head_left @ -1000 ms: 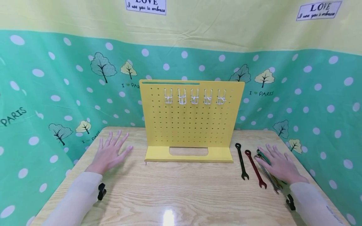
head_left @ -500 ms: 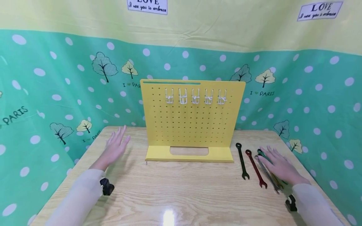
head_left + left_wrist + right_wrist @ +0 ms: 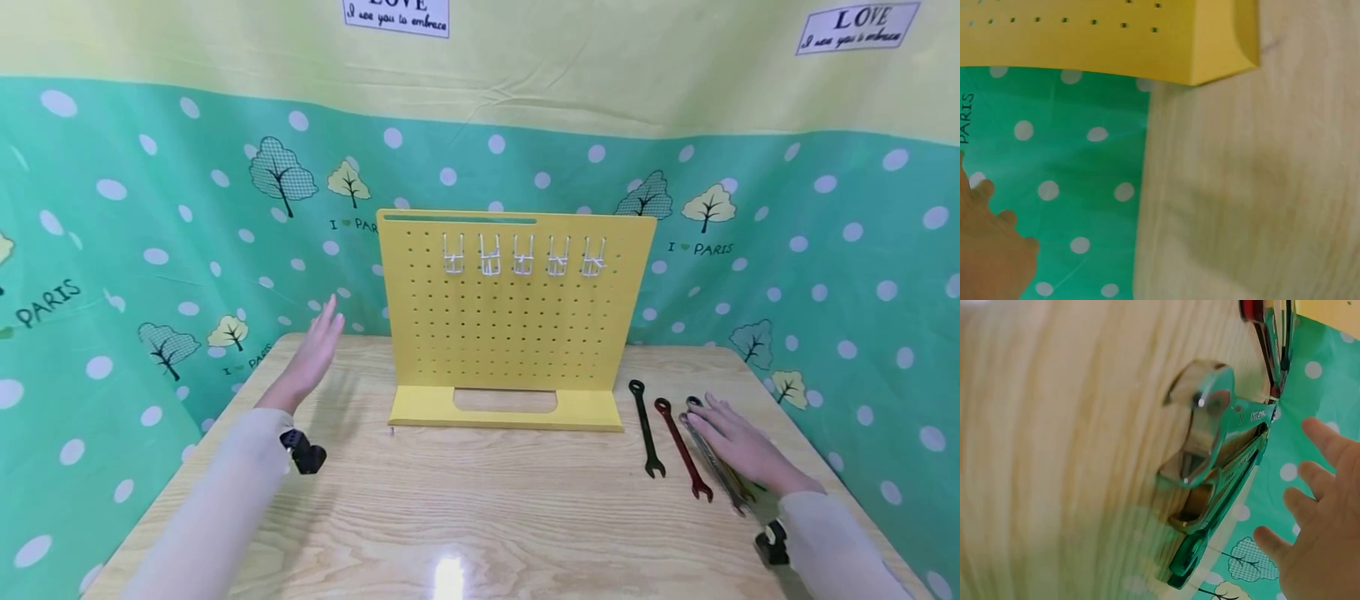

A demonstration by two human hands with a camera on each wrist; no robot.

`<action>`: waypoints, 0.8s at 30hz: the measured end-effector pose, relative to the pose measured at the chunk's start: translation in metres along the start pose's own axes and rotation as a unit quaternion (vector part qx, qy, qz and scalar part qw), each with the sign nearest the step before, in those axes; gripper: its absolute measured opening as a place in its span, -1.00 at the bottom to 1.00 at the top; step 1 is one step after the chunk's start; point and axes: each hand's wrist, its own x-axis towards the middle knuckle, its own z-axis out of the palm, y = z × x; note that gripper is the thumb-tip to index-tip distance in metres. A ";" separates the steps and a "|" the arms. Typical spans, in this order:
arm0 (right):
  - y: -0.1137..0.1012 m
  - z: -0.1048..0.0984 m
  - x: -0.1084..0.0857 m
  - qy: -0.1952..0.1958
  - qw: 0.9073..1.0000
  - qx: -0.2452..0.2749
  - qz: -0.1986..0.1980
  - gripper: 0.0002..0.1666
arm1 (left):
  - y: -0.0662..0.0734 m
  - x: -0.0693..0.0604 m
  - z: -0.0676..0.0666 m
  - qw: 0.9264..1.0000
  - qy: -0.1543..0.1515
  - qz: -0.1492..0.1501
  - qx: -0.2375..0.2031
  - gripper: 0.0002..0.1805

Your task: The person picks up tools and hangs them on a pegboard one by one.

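Wrenches (image 3: 683, 451) lie by the empty right hand (image 3: 744, 442), right of the board (image 3: 513, 317). The empty left hand (image 3: 311, 358) floats left of it.

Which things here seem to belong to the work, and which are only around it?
Probably for the work:
black wrench
red wrench
silver wrench
brass-coloured wrench
green wrench, by the right hand
yellow pegboard
white hooks

Probably only surroundings:
wooden table
polka-dot cloth
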 end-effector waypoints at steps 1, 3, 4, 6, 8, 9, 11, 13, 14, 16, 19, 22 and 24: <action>0.000 0.001 0.000 -0.001 1.000 0.001 0.000 -0.18 | 0.004 0.003 -0.002 1.000 -0.001 0.001 -0.004 -0.22; 0.001 0.002 0.000 -0.001 1.000 0.003 0.001 -0.19 | 0.015 0.007 -0.006 1.000 -0.005 0.005 -0.020 -0.24; 0.000 0.002 -0.001 0.000 1.000 0.004 0.001 -0.20 | 0.022 0.009 -0.008 0.999 -0.007 0.009 -0.030 -0.24; -0.001 0.003 -0.001 -0.001 1.000 0.013 0.003 -0.19 | 0.037 0.010 -0.011 0.999 -0.008 0.014 -0.052 -0.24; -0.003 0.003 -0.002 -0.003 1.000 0.027 0.001 -0.19 | 0.055 0.010 -0.013 0.997 -0.009 0.013 -0.074 -0.22; -0.004 0.003 -0.002 -0.005 0.999 0.034 0.001 -0.19 | 0.064 0.010 -0.014 0.996 -0.007 0.012 -0.084 -0.21; -0.006 0.003 -0.002 -0.010 0.999 0.048 0.001 -0.18 | 0.079 0.011 -0.014 0.995 -0.002 0.011 -0.098 -0.18; -0.009 0.003 -0.003 -0.014 0.998 0.058 -0.001 -0.17 | 0.091 0.014 -0.013 0.994 0.007 0.013 -0.110 -0.16; -0.010 0.003 -0.003 -0.014 0.998 0.059 0.000 -0.17 | 0.096 0.015 -0.013 0.993 0.013 0.014 -0.114 -0.16; -0.013 0.004 -0.003 -0.014 0.998 0.060 0.001 -0.15 | 0.106 0.020 -0.011 0.992 0.026 0.018 -0.124 -0.15; -0.019 0.005 -0.003 -0.015 0.998 0.065 0.006 -0.13 | 0.117 0.027 -0.010 0.989 0.048 0.020 -0.137 -0.15; -0.024 0.005 -0.003 -0.018 0.997 0.071 0.009 -0.11 | 0.127 0.036 -0.009 0.987 0.068 0.023 -0.147 -0.17; -0.027 0.005 -0.003 -0.019 0.997 0.071 0.010 -0.12 | 0.131 0.044 -0.009 0.985 0.081 0.026 -0.153 -0.19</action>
